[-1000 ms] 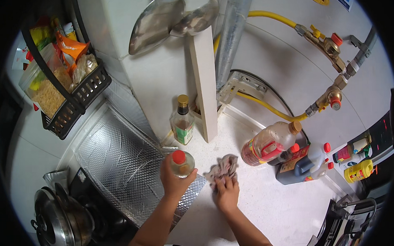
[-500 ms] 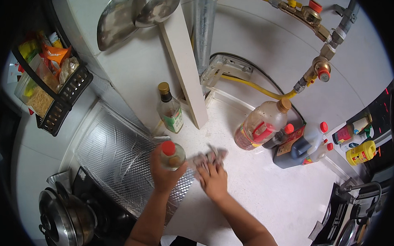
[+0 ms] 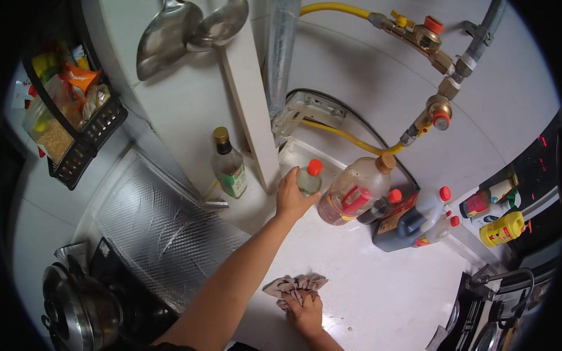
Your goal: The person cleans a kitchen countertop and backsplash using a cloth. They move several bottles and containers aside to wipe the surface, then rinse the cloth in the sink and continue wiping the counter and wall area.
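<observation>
Far back on the white counter [image 3: 365, 271], my left hand [image 3: 290, 200] grips a small clear bottle with a red cap [image 3: 308, 182], held upright in the corner beside a large plastic bottle [image 3: 349, 191]. Whether its base touches the counter is hidden. Closer to me, my right hand [image 3: 305, 312] is closed on a crumpled, patterned cloth [image 3: 295, 284] pressed to the counter. To the left of my left hand stands a glass bottle with a gold cap and green label [image 3: 232, 171].
A foil mat [image 3: 165, 216] lies on the left, near a lidded pot [image 3: 75, 306]. Several bottles and a jug of dark liquid [image 3: 400, 227] line the right back. Two metal ladles [image 3: 171, 34] hang above; a black basket [image 3: 94, 142] holds packets.
My left hand has carried the red-capped bottle forward and right, to the back corner. My right hand and the cloth have come nearer to me. The view has shifted slightly.
</observation>
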Demonstrator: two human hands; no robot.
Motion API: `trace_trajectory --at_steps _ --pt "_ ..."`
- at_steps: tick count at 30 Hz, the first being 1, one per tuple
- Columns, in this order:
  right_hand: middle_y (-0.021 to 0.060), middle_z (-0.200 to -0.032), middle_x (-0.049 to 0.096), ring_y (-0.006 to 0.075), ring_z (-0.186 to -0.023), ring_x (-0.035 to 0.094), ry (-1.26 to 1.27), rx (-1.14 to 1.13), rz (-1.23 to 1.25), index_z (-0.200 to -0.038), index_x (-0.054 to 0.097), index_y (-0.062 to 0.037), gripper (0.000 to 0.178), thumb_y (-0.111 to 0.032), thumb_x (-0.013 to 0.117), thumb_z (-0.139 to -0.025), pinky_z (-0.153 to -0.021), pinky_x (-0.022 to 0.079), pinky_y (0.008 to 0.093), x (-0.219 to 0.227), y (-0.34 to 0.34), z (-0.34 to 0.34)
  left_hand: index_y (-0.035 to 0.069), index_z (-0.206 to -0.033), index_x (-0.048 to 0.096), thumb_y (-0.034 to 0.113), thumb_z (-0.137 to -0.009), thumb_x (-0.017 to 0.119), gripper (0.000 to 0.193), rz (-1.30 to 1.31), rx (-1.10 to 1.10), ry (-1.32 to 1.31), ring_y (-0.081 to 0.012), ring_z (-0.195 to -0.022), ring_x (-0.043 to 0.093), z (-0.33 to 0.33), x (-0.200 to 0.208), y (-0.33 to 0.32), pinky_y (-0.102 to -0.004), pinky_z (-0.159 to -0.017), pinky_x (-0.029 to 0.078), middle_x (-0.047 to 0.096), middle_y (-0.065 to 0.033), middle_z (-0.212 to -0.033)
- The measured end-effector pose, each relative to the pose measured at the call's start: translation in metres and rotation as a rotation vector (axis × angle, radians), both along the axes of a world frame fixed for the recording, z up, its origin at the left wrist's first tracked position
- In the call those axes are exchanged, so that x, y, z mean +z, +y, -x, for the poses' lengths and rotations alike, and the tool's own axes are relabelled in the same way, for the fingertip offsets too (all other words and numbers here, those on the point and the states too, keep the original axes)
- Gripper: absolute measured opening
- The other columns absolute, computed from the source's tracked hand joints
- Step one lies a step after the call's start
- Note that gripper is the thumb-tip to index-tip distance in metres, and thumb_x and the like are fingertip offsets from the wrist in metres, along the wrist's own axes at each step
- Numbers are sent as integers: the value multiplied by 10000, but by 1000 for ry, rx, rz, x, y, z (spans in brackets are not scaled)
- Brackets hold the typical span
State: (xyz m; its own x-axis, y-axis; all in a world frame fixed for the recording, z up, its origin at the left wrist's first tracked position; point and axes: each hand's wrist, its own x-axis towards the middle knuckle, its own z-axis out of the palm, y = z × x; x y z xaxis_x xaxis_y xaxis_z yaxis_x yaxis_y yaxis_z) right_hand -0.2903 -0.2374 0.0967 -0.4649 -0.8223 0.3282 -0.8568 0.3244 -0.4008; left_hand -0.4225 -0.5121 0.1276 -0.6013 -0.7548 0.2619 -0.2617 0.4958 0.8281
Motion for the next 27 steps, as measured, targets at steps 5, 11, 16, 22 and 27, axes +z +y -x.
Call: trace_trajectory --at_steps 5,11,16,22,27 --pt "85 -1112 602 325 -952 545 -40 -42 -27 -1054 715 -195 377 -117 680 -687 -805 456 424 8 2 -2 -10 -1353 382 287 -608 861 934 -64 31 42 -386 -1162 520 29 -11 3 -438 -983 443 535 -229 -1260" --pt "93 -1131 593 330 -962 533 -38 -49 -37 -1065 712 -201 396 -110 682 -681 -807 451 438 9 1 -3 -12 -1380 360 250 -620 859 946 -51 14 50 -384 -1228 473 30 -7 -1 -422 -1021 412 479 -238 -1326" --pt "101 -1118 580 338 -975 517 -51 -36 -30 -1063 706 -198 387 -138 715 -680 -839 440 438 5 3 -3 -10 -1412 320 165 -722 793 854 191 -1 246 -397 -1325 362 -18 21 12 -448 -1091 326 377 -236 -1415" --pt "109 -1119 577 348 -977 516 -19 -16 -26 -1088 697 -211 409 -150 702 -684 -835 441 448 2 3 -3 -63 -1421 267 94 -865 640 687 301 381 544 -383 -1330 357 -40 102 -45 -447 -1113 282 341 -266 -1426" --pt "128 -1104 581 356 -984 513 0 -1 -2 -1081 694 -194 374 -191 727 -708 -857 433 458 15 -1 -5 -73 -1441 255 97 -924 579 633 24 390 546 -317 -1348 390 -23 130 -82 -389 -1106 315 389 -268 -1436"
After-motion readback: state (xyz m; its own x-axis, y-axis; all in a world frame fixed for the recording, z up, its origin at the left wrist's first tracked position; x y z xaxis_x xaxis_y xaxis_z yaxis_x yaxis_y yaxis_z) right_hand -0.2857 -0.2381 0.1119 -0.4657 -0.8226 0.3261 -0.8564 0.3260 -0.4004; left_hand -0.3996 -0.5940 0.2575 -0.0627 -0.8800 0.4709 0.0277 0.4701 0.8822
